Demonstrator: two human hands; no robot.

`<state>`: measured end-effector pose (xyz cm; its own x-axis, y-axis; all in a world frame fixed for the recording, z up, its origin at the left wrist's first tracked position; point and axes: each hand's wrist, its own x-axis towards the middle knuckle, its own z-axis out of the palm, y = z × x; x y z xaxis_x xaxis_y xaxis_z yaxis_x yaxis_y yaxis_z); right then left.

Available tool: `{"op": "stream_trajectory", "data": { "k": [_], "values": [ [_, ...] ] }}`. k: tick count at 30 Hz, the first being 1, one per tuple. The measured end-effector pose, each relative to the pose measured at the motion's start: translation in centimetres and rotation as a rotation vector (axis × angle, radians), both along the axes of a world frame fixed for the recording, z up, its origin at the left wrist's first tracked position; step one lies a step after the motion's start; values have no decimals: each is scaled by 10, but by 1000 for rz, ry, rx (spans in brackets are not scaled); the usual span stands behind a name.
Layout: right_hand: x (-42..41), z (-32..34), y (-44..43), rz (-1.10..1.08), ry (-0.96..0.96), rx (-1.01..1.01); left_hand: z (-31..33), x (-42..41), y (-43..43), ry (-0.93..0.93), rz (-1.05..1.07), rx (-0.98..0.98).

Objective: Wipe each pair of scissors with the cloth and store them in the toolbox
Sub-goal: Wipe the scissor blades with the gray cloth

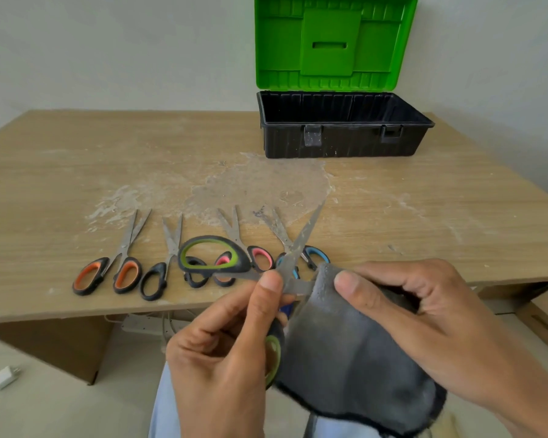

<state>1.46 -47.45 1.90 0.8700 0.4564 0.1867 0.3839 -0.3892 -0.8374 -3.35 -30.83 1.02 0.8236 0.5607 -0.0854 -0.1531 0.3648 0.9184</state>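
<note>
Closest to me hangs the grey cloth (pixel 355 358), dark-edged and a bit fuzzy, draping down over my lap and my pale blue trousers (pixel 162 406). My right hand (pixel 424 311) has it bunched in curled fingers, thumb pressing a fold of it round one blade of the green-handled scissors (pixel 299 245). My left hand (pixel 231 336) pinches those scissors just by the pivot, thumb on top. They are splayed wide, held in the air just past the near table edge: one dull, speckled blade points up and away, the other disappears into the cloth, the big black-and-green loop sticks out to the left and the second loop sits low against my left palm. That big loop covers part of the row on the wooden table (pixel 76 172) behind it: orange-handled scissors (pixel 123 248) furthest left, then black-handled scissors (pixel 173 245), pink-handled scissors (pixel 234 237) and blue-handled scissors (pixel 320 253), all with tips pointing away from me and blades slightly parted. Beyond them spreads a pale, crusty stain (pixel 260 181); a small dark mark near the blade tips is too small to read. At the back, against the wall, stands the black toolbox (pixel 345 143), its green lid (pixel 329 42) up. Under the table lies a white power strip (pixel 140 325), and a white charger (pixel 2 378) sits on the floor to my left.
</note>
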Motion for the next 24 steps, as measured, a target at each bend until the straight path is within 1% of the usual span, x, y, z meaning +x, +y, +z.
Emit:
{"op": "stream_trajectory", "data": {
  "k": [4, 7, 9, 12, 15, 17, 19, 24],
  "values": [
    [-2, 2, 9, 8, -71, -54, -2, -2, -4, 18, 27, 80],
    [2, 3, 4, 23, -58, -92, -1, -3, -1, 9, 35, 62],
    [4, 6, -3, -36, -98, -120, -1, -3, 4, -4, 49, 47],
    [5, 12, -12, -94, -148, -107, -2, -1, 8, -17, 50, 114],
    [3, 15, -7, -49, -205, -118, -1, 0, 2, -13, 5, 170],
    [0, 17, 2, 18, -164, -145, 0, 0, -3, 9, -5, 116],
    [0, 15, 5, 71, -50, -183, 0, 2, -4, 22, -6, 53],
    [2, 11, -3, 61, 50, -168, -1, 1, 1, 24, -16, -10]
  ]
}}
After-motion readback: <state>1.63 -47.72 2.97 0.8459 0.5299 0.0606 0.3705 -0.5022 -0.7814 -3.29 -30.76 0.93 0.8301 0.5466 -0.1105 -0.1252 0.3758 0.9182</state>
